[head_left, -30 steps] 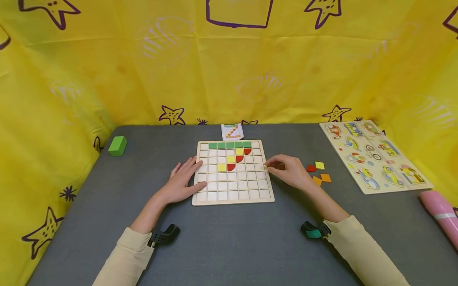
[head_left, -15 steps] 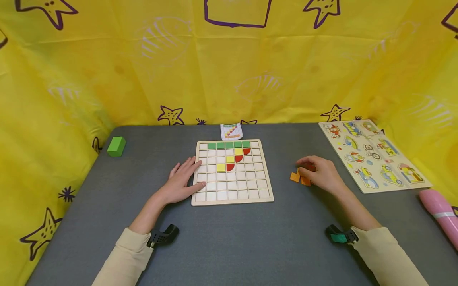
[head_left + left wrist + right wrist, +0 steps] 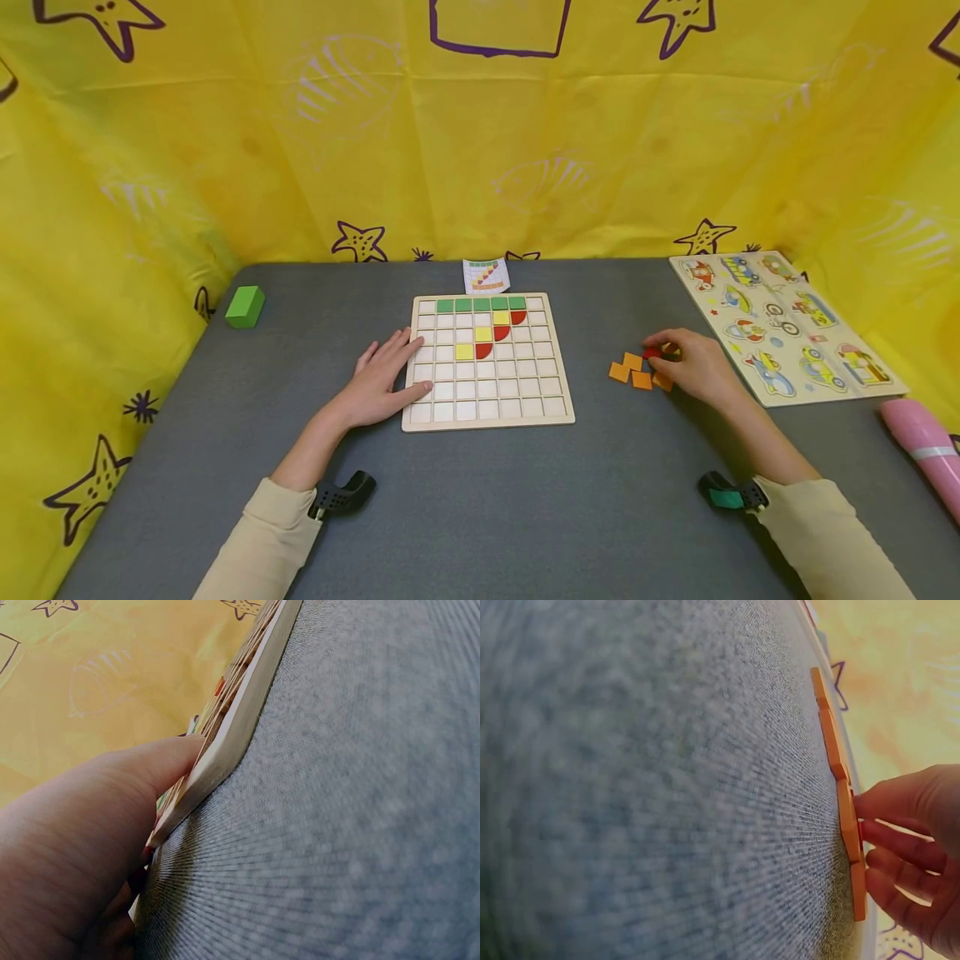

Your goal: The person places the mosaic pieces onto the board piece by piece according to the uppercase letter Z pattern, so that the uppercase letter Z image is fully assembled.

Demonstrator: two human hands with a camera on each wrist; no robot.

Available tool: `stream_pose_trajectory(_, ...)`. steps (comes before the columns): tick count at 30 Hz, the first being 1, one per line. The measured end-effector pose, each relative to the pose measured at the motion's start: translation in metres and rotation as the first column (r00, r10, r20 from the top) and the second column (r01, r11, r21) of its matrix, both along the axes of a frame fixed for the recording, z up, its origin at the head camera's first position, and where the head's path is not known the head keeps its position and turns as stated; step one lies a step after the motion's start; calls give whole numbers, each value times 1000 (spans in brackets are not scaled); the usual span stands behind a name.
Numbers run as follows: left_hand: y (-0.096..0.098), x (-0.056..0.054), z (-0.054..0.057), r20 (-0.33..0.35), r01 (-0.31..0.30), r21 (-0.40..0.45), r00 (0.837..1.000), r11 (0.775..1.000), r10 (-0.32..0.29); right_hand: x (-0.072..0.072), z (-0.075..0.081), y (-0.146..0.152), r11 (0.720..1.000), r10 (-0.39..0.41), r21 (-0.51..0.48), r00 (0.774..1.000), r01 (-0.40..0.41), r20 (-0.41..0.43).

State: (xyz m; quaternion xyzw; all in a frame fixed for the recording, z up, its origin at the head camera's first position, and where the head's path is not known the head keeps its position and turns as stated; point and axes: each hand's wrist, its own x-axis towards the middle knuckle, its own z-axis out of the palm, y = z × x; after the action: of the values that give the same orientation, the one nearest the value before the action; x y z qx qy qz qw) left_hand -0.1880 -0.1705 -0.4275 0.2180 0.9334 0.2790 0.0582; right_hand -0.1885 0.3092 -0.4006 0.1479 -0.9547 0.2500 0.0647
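Note:
A wooden grid board (image 3: 525,387) lies flat in the head view, with green squares (image 3: 482,305) along its top row and a diagonal of yellow squares (image 3: 483,334) and red quarter-circles (image 3: 502,333) below. My left hand (image 3: 378,383) rests on its left edge, fingers spread, thumb on the lower cells. Right of the board, my right hand (image 3: 693,362) is at a loose group of tiles, thumb and forefinger pinching a red tile (image 3: 651,353). Orange squares (image 3: 641,381) lie beside and partly under those fingers. In the right wrist view, the orange tiles (image 3: 831,742) form a line by the fingertips.
A small pattern card (image 3: 486,277) stands behind the board. A green block (image 3: 246,307) sits at the far left. A picture puzzle board (image 3: 783,329) lies at the back right, with a pink cylindrical object (image 3: 926,446) in front of it. Yellow cloth surrounds the grey table.
My right hand has moved away from the board's right edge to the loose tiles, then slightly further right, bringing more orange squares into view. My left hand has stayed on the board.

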Motion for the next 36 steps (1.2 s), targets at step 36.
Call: stream_pose_trajectory(36,0,2,3,-9,6,22,1000,1000,-6,-6,7,-24,998,-30,-48,998,32,52)
